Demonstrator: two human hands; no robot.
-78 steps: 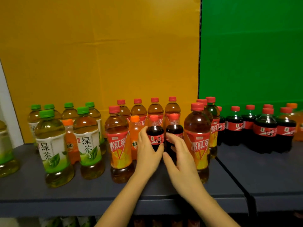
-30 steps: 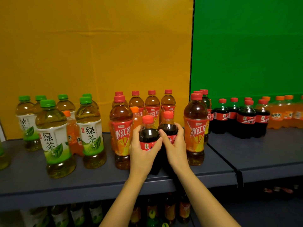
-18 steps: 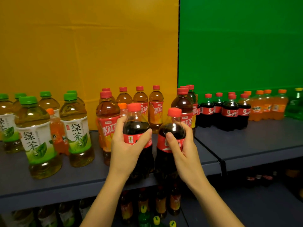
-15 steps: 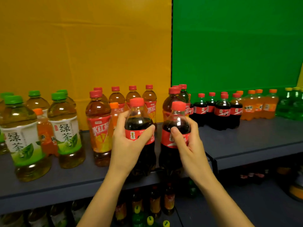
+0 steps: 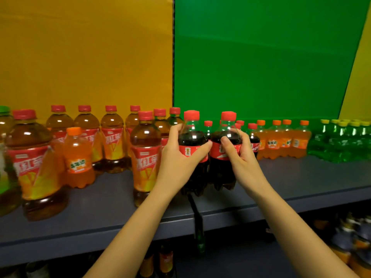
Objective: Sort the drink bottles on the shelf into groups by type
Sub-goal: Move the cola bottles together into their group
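1. Left hand (image 5: 176, 157): wrapped around the label band of a small cola bottle (image 5: 192, 141) with a red cap, thumb across the front, fingers behind.
2. Right hand (image 5: 239, 155): gripping a second cola bottle (image 5: 224, 137), also red-capped, thumb over the red label.
3. Position of the two held bottles: upright, side by side and touching or nearly so, bases at the seam (image 5: 193, 203) where two gray shelf (image 5: 301, 183) boards meet. Whether the bases rest on the shelf or hang just above it cannot be told.
4. Behind the held pair: more small cola bottles (image 5: 253, 135) against the green backing panel (image 5: 261, 57).
5. To their right: a row of small orange soda bottles (image 5: 281, 141), then green soda bottles (image 5: 341, 143) with yellow caps.
6. To the left, before the yellow backing panel (image 5: 86, 47): large iced tea bottles (image 5: 145, 155) with red caps and red-and-yellow labels, front and back rows.
7. Among the tea: one small orange soda bottle (image 5: 77, 157), standing apart from its own kind.
8. Far left edge: a green-labelled bottle (image 5: 3, 125), mostly cropped.
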